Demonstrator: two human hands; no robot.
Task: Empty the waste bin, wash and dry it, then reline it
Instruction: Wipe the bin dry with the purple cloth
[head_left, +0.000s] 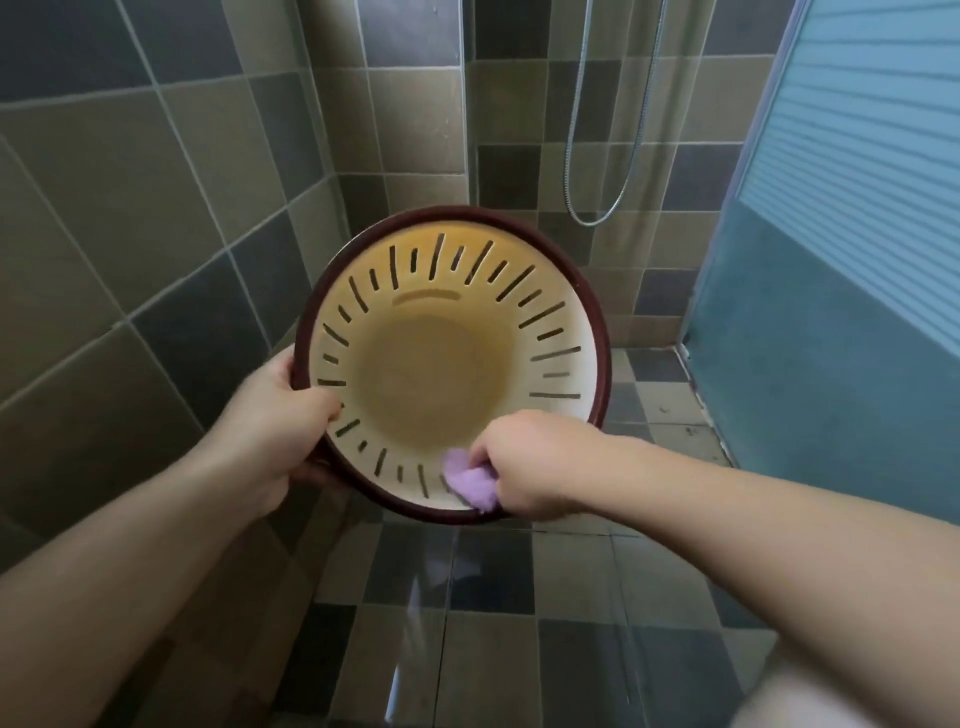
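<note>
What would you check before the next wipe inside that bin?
1. Left hand has a grip on the waste bin rim: ok.
2. Right hand holds the purple cloth: ok.
3. Cloth touches the inner wall: ok.
4. Bin emptied of rubbish: ok.
5. Inside fully dry: cannot tell.
6. New liner fitted: not ok, none in view.
</note>
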